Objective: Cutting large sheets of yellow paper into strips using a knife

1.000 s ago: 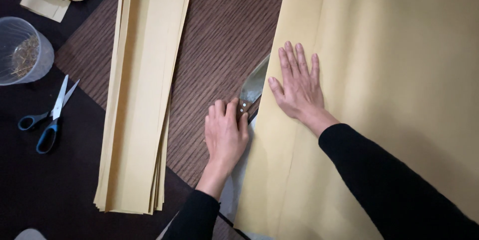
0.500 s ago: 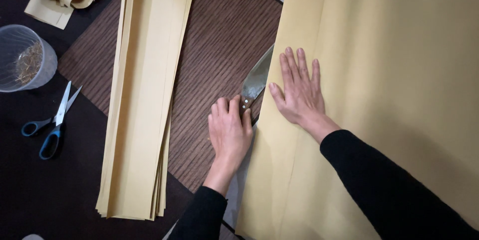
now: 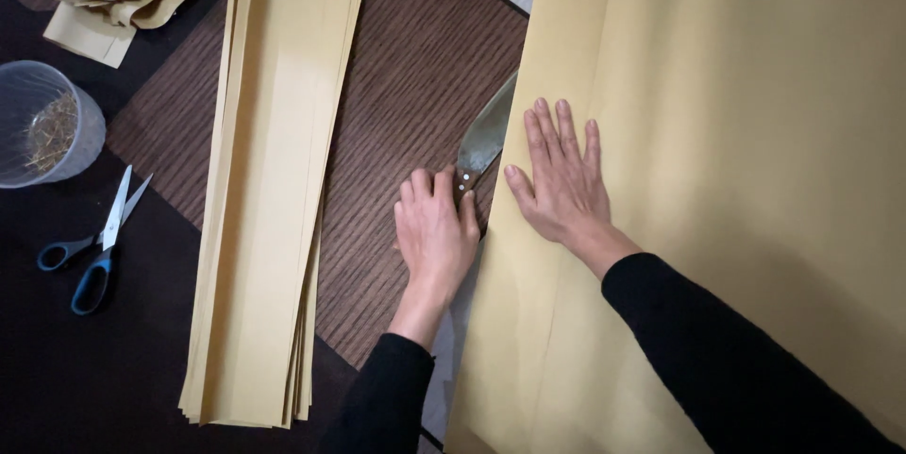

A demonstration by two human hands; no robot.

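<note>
1. Gripping the dark wooden handle of a knife (image 3: pixel 483 141), the left hand (image 3: pixel 434 232) has its fingers curled tight around it; the broad, dull grey blade tapers away from the person and slips under the left edge of a large tan paper sheet (image 3: pixel 736 180).
2. The right hand (image 3: pixel 562 178) lies flat, fingers spread, pressing that sheet just beside the blade.
3. A stack of tan paper strips (image 3: pixel 274 180) lies left on the table (image 3: pixel 415 67), with blue-handled scissors (image 3: pixel 94 242) beyond.

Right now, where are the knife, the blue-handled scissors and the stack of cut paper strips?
knife (image 3: pixel 485 138): head view, on the flat of the blade.
blue-handled scissors (image 3: pixel 92 279): head view, on the larger blue handle loop.
stack of cut paper strips (image 3: pixel 274 190): head view, on the top strip's middle.
</note>
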